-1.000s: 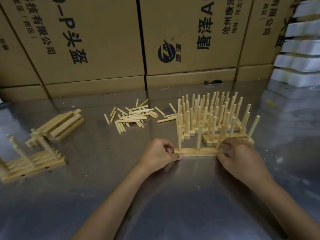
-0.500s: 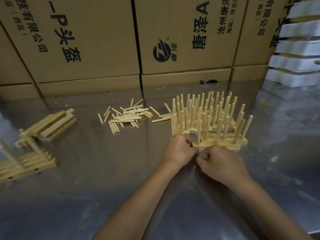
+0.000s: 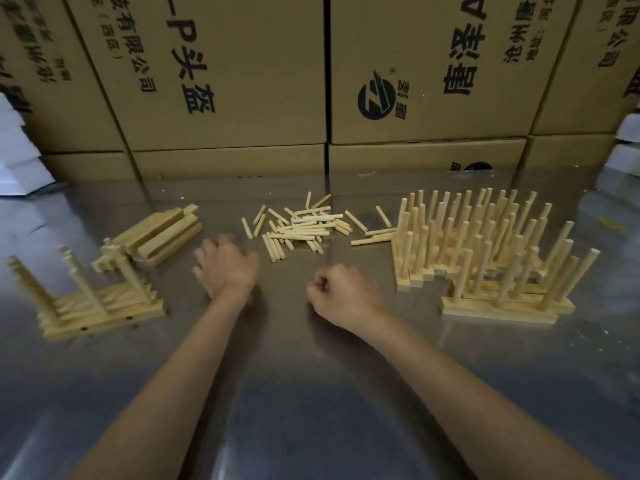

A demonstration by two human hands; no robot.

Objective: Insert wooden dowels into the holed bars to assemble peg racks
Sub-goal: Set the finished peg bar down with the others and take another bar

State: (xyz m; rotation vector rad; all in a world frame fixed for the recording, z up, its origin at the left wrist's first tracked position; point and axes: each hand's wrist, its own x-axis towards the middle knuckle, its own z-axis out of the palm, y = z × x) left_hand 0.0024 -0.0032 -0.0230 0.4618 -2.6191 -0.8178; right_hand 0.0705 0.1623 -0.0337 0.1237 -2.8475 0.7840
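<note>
The left hand (image 3: pixel 225 268) (motion-blurred) hovers with fingers spread near the stacked pale wooden holed bars (image 3: pixel 162 235); the right hand (image 3: pixel 341 294) is an empty fist. Loose pale wooden dowels (image 3: pixel 299 228) lie beyond, finished peg racks (image 3: pixel 485 258) at right.

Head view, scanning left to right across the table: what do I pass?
Bars with a few pegs → stack of plain bars → left hand → loose dowels → right hand → finished peg racks.

A reflective grey metal tabletop (image 3: pixel 311 393) runs back to a wall of stacked brown cardboard cartons (image 3: pixel 225 81) printed with black Chinese characters; white foam blocks (image 3: pixel 17 161) sit at both edges.
</note>
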